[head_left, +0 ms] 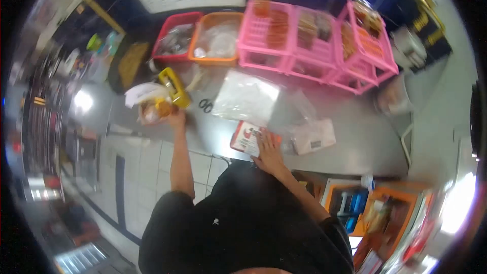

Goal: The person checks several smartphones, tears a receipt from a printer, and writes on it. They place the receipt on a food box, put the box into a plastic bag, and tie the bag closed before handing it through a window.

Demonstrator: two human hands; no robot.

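My right hand [269, 153] lies with its fingers stretched out over a flat red-and-white printed packet [245, 139] near the front edge of the steel counter [203, 132]. My left hand [176, 117] reaches to a small bundle with white and orange-yellow parts [151, 110]; blur hides how its fingers meet it. Just behind that hand stands a yellow tape dispenser [174, 87]. Black-handled scissors [206, 105] and a stack of clear plastic bags [247, 96] rest between my two hands. To the right of the packet is a white pack with a dark label [314, 137].
Along the back stand a red basket [161, 35], an orange basket [192, 50] and pink stacked crates [289, 63] with packed goods. A dark tray [115, 71] sits at the back left. Below the counter on the right is an orange-framed shelf [388, 193].
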